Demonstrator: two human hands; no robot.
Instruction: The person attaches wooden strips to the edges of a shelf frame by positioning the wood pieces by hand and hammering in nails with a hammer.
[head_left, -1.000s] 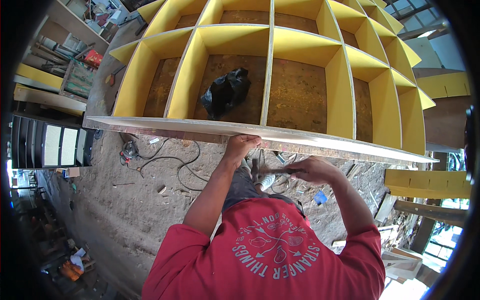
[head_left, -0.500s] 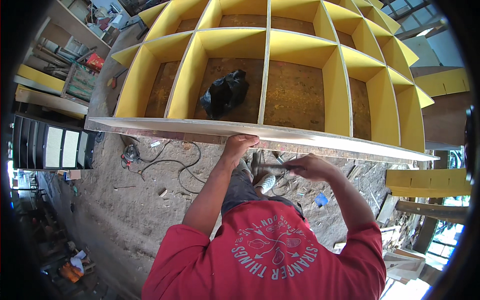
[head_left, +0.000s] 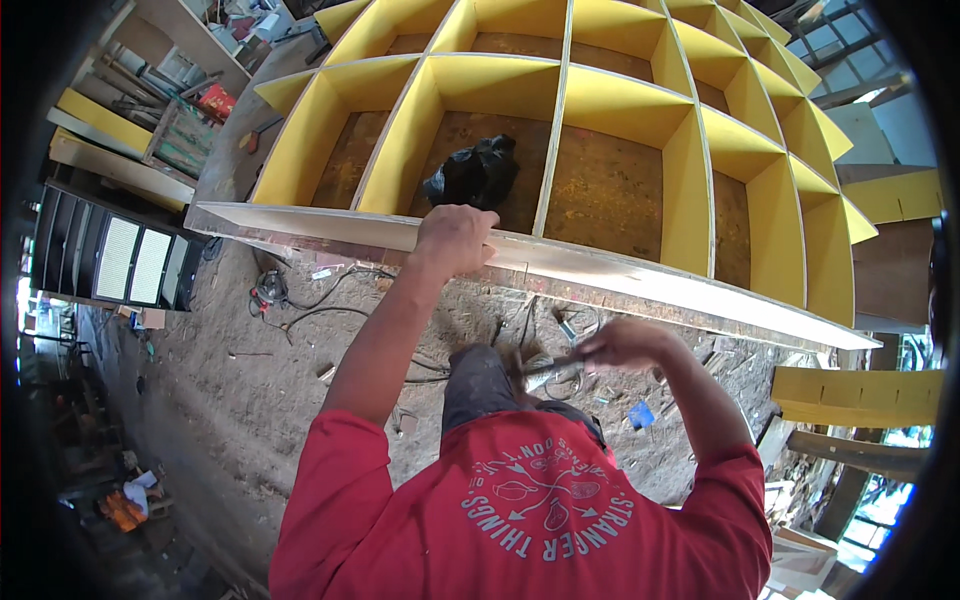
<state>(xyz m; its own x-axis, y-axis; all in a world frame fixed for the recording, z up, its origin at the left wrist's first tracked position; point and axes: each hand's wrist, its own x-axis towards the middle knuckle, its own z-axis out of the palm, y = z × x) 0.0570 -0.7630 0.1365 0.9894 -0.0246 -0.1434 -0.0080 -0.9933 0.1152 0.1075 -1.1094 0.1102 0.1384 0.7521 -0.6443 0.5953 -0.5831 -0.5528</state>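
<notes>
A large grid of yellow panels (head_left: 612,92) with thin pale edges lies in front of me, with a long light wooden board (head_left: 640,277) along its near side. My left hand (head_left: 455,240) is closed over the top edge of this board, thumb side toward the right. Just right of it, a thin nail-like spike stands at the board's face; it is too small to be sure of. My right hand (head_left: 628,345) grips a hammer (head_left: 550,369) by its handle, below and apart from the board. The hammer's head is blurred in front of my legs.
A crumpled black plastic bag (head_left: 474,174) lies in one grid compartment. On the dirt floor are a red-and-black power tool (head_left: 270,288), its cable, a blue scrap (head_left: 641,415) and wood bits. A black louvred cabinet (head_left: 118,255) stands left; slotted yellow boards (head_left: 855,397) are at right.
My left hand has moved up from the board's front face onto its top edge. The hammer has dropped a little toward my legs, still in my right hand. The whole view has tilted slightly.
</notes>
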